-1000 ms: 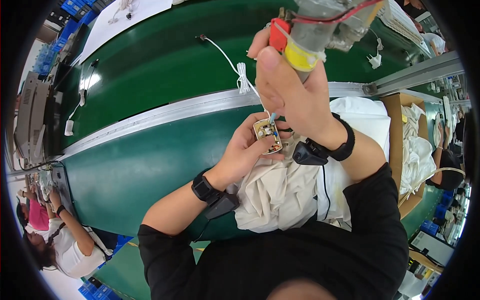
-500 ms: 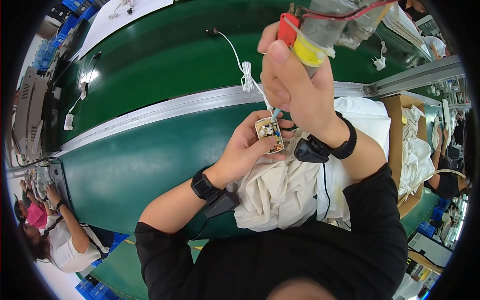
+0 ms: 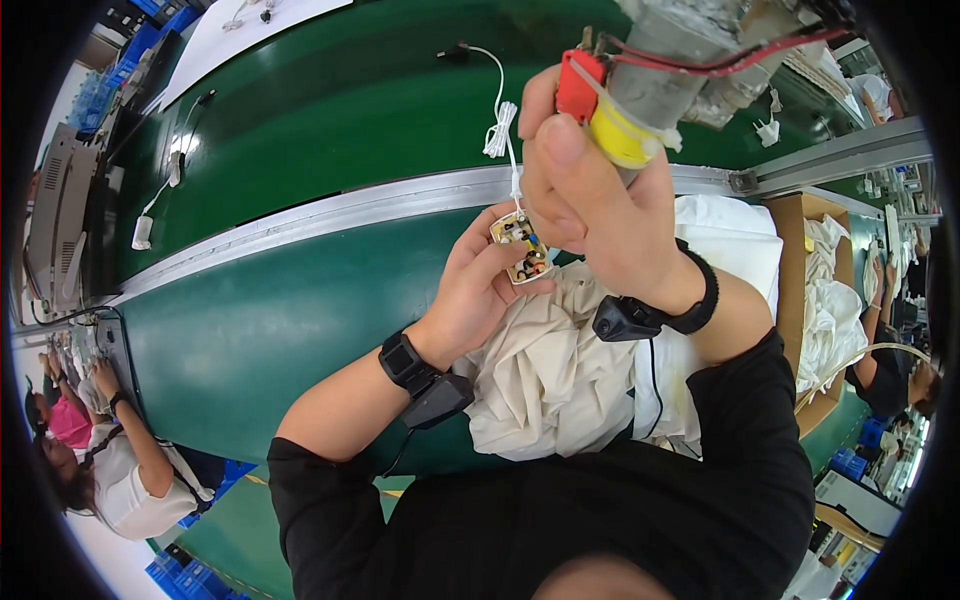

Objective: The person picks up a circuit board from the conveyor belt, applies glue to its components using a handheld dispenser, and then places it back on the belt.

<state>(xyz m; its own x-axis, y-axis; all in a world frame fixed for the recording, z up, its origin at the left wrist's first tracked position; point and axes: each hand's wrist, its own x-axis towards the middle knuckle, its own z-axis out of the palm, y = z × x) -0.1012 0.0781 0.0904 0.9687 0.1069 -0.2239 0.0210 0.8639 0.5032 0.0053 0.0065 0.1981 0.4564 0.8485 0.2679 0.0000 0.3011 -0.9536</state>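
Note:
My left hand point(image 3: 468, 283) is closed around a small white open adapter case point(image 3: 545, 276) with a populated circuit board point(image 3: 519, 250) inside. The thumb lies over the board. From the case's far end a white cord point(image 3: 500, 130) runs away across the metal rail, bundled partway along. My right hand point(image 3: 605, 200) grips a grey cylindrical handheld tool point(image 3: 655, 85) with a red switch block, a yellow band and red and black wires. It is raised above and right of the case; its working tip is hidden behind the hand.
A crumpled cream cloth point(image 3: 550, 370) lies under my hands, beside white sheeting point(image 3: 735, 240). A cardboard box point(image 3: 790, 290) of white material stands right. Beyond the metal rail point(image 3: 330, 212), other corded adapters lie on a green belt point(image 3: 340, 110). Co-workers sit left and right.
My left hand has shifted the case left and slightly away. The right hand has moved slightly right and nearer with the tool; its pale blue tip, earlier at the case, is now out of sight.

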